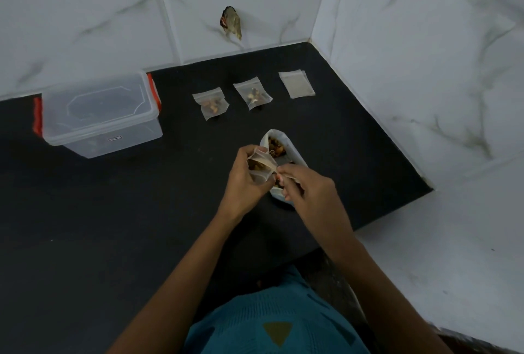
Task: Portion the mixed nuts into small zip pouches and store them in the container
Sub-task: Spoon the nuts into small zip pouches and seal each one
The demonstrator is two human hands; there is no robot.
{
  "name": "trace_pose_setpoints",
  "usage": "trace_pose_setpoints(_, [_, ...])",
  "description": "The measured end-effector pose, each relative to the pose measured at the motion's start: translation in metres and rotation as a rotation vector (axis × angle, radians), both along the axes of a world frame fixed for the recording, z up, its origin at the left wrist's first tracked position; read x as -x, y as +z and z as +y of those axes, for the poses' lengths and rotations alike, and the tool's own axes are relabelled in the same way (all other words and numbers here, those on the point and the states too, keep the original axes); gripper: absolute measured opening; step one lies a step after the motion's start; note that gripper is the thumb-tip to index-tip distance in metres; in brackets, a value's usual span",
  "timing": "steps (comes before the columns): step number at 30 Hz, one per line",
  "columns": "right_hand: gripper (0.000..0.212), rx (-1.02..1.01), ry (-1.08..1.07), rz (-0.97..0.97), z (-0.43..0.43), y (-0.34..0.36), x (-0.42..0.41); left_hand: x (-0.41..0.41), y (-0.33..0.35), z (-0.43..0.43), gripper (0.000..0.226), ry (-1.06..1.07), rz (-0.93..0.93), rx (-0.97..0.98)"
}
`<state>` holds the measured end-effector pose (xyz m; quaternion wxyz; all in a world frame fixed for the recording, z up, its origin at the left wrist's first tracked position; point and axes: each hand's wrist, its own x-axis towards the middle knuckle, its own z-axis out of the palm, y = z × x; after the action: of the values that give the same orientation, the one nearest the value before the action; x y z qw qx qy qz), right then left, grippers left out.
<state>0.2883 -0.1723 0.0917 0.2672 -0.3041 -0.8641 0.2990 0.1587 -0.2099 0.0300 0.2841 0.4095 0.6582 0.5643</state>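
Black bench (113, 240) set in a corner of white marbled wall tiles (411, 69). Clear container (99, 115), lid on with red latches at both ends, stands at the bench's far left against the wall. Left grip (245, 180) is curled round a small zip pouch (259, 165) with the thumb across its front, and brown nuts show through the film. The pouch is held off the bench, just left of the nut bag and partly over it. Right grip (309, 192) has its fingers bent and its fingertips pinched on the pouch's right edge, where the two grips meet. The white nut bag (292, 152) lies open on the bench under and behind both grips, mixed nuts visible at its far end. Its near end is hidden by my right grip. Behind it is a row near the wall: a filled pouch (211, 105), a second filled pouch (253, 95) to its right, both lying flat and apart, then a stack of empty pouches (297, 84) furthest right.
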Motion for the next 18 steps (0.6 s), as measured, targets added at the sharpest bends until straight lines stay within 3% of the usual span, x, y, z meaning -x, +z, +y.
trace_pose_setpoints(4, [0.030,-0.173,0.034,-0.059,-0.0003,-0.0016,-0.0014,0.0019,-0.0007,-0.0027,0.052,0.031,0.039,0.003])
trace_pose_setpoints(13, [0.031,0.008,-0.052,0.162,0.0005,-0.0009,-0.0062,0.0051,0.0057,-0.0059,0.048,0.030,-0.110,-0.004])
trace_pose_setpoints(18, [0.018,0.224,-0.115,0.234,0.0032,0.0052,-0.0095,0.0035,0.0042,-0.0060,0.048,0.004,-0.111,0.023])
